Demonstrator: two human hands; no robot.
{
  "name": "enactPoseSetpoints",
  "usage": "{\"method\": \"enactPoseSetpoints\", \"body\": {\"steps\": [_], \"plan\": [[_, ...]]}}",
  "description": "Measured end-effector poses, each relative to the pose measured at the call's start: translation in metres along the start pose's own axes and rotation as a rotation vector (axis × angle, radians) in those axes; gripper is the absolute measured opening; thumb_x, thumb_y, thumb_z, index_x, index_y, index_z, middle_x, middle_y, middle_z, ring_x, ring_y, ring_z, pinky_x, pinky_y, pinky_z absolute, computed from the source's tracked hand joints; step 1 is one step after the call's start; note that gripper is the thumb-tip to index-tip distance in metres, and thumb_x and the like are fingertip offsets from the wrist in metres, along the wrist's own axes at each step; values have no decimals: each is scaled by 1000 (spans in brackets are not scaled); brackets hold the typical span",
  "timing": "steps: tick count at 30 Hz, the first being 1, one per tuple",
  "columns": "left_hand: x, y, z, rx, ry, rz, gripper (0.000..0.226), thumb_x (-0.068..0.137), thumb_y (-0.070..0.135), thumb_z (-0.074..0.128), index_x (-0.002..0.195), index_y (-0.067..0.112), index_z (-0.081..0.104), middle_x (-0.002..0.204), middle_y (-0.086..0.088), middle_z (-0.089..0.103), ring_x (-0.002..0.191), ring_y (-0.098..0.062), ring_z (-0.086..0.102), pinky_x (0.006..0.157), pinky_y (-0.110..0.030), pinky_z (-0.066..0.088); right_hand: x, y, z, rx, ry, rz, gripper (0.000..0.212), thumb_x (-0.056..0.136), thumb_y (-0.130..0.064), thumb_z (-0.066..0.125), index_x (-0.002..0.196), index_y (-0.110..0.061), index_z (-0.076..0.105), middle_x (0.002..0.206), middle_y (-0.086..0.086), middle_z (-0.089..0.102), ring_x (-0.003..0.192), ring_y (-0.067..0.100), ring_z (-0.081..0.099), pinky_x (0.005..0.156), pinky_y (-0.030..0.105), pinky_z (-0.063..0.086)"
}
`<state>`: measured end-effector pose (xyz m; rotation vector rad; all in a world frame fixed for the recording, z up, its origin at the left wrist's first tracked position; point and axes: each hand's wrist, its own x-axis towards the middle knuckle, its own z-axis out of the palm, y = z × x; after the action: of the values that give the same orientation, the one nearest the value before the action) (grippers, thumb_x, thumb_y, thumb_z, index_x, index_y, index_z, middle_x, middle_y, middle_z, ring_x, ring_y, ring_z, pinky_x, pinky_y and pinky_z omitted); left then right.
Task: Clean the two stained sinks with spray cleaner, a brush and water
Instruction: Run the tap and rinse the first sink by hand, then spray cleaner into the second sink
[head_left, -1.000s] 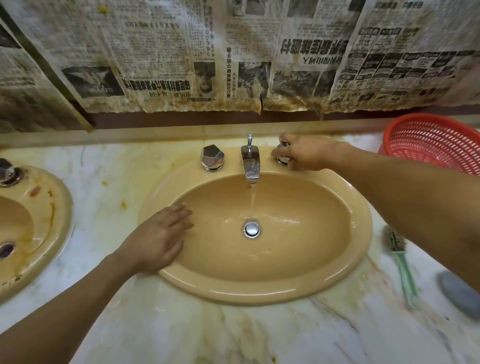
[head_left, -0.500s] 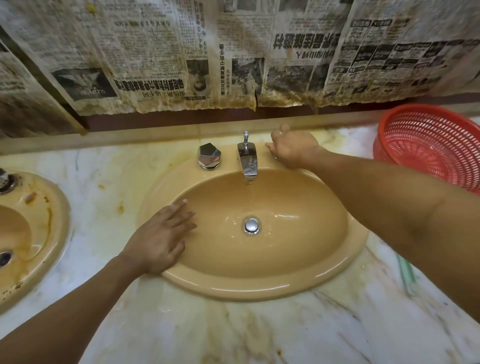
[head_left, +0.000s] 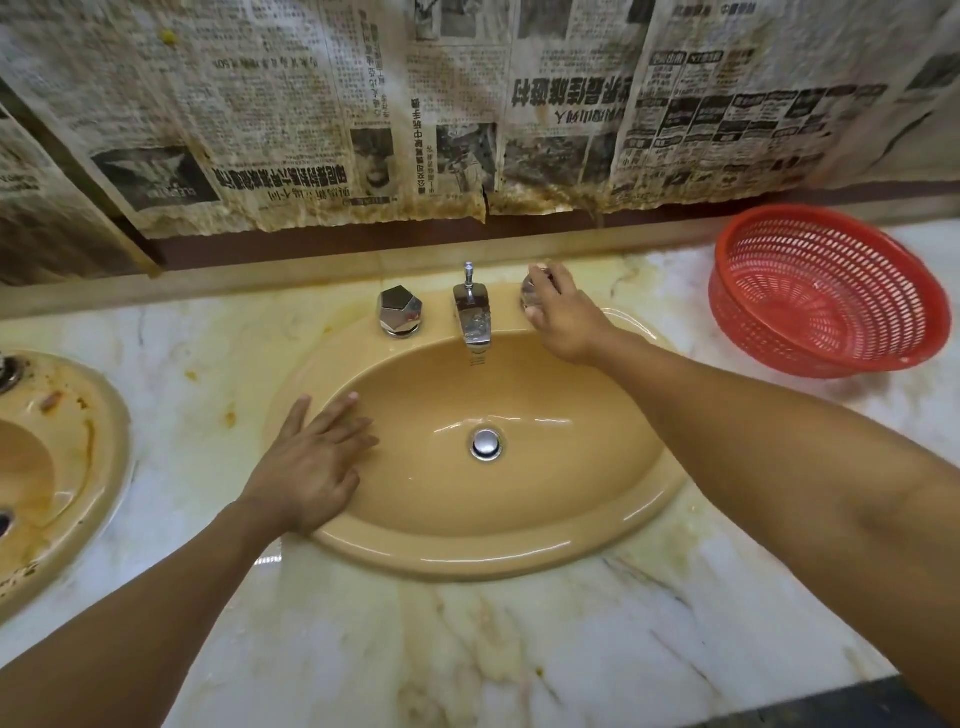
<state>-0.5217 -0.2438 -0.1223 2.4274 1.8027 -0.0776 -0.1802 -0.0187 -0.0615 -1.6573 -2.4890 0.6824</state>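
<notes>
The bowl of the middle sink lies open from the front, across the marble counter, down to the drain stopper. The left hand lies flat over the left rim, its forearm barring the front-left approach. The right forearm crosses the bowl's right side to the right hand, curled over the right knob. Behind, the left knob and spout stand with a gap between them. The red basket fills the back-right counter, apart from the sink; a counter strip separates the second sink. The papered wall closes the back.
</notes>
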Motion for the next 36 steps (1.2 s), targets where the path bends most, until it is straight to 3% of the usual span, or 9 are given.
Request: {"method": "enactPoseSetpoints", "body": {"steps": [2,6,13,16,18,21,26,31,36], "plan": [[-1,14,-5,-12,-60,-90,69,86,50,26,139,28,65,154,6,55,159,-16,19,122,-42,-22,-29,7,-8,99,-59,-63,63,109,-33,45,164,-23,16,173,-1,-5,155,32,22,122,49,28],[-4,63,-10,-87,-139,-290,88,80,59,4,151,36,50,163,14,40,159,-9,14,111,-49,-35,-105,22,-22,195,-27,19,67,106,-37,53,163,-20,23,169,5,24,155,23,24,125,37,23],[-9,172,-11,-465,11,-316,80,87,69,21,146,28,55,157,6,49,153,-15,32,126,-53,7,-255,55,-19,513,205,297,69,99,-38,65,159,-26,33,150,2,49,137,18,48,111,39,41],[3,221,-19,-662,76,-287,63,92,63,41,139,25,61,143,5,60,136,-22,53,118,-58,32,-315,72,-15,616,282,389,69,98,-43,65,158,-30,34,146,-7,51,128,9,51,106,34,42],[11,256,-29,-756,120,-296,53,95,55,53,136,24,63,135,11,60,125,-24,59,109,-52,44,-347,85,-14,651,316,470,67,98,-44,65,157,-31,35,144,-8,52,128,9,51,109,39,44],[25,307,-44,-838,147,-300,43,101,37,65,139,19,62,137,11,58,127,-20,59,108,-39,46,-384,106,-17,734,389,538,64,97,-36,68,154,-30,38,138,-9,54,125,9,53,110,40,46],[58,381,-64,-844,110,-311,50,101,33,65,145,14,57,144,-2,58,128,-19,57,104,-34,45,-425,137,-35,812,500,558,51,95,-33,72,141,-32,49,132,-10,59,123,8,55,106,33,46],[104,441,-66,-755,23,-382,55,97,42,68,140,9,59,118,-5,68,106,-20,62,83,-30,43,-432,168,-52,825,630,595,58,90,-32,79,140,-26,50,129,-6,60,120,12,57,101,33,51],[142,487,-54,-572,-174,-423,71,88,63,69,134,12,52,127,-7,61,116,-28,62,87,-37,51,-411,191,-72,761,683,489,77,86,-28,82,151,-28,40,143,-10,45,128,6,46,91,17,39]]}}
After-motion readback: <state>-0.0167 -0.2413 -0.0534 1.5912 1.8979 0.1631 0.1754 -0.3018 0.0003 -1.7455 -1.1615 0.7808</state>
